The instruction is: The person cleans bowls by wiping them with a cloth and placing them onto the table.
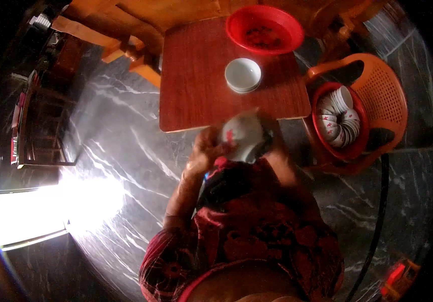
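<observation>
A white bowl (241,135) with a red mark is held just off the table's near edge. My left hand (209,148) has its fingers closed on the bowl's left side. At the bowl's right side is my right hand (276,151), blurred, with a dark cloth (266,143) beside it; its fingers are hard to make out. White bowls (242,74), stacked and upright, rest on the brown table (191,75) beyond my hands.
A red basin (234,30) with small dark things inside sits at the table's far right. On the orange chair (395,95) at right, a red tub (322,143) holds several patterned white bowls. A black cable (377,221) crosses the floor.
</observation>
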Demonstrator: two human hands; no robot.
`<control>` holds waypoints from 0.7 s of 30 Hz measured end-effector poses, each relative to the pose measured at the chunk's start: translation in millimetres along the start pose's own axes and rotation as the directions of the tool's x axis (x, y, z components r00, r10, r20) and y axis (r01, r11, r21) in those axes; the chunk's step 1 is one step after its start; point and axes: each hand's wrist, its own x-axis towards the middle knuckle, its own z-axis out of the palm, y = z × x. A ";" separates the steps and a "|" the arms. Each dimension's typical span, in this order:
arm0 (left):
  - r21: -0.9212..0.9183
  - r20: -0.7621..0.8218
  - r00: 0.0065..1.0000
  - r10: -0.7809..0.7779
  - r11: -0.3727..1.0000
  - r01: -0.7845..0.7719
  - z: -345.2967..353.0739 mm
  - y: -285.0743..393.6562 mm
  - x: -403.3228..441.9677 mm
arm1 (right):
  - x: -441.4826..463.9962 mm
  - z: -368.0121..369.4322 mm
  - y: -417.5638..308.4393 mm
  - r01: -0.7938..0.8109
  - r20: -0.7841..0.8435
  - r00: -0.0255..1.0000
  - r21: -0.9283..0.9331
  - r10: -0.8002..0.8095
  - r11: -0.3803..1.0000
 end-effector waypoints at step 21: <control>0.047 -0.027 0.999 -0.036 0.998 0.038 21.7 9.3 -12.5 | 24.0 -9.4 -63.9 0.125 0.300 0.940 0.146 -0.164 0.981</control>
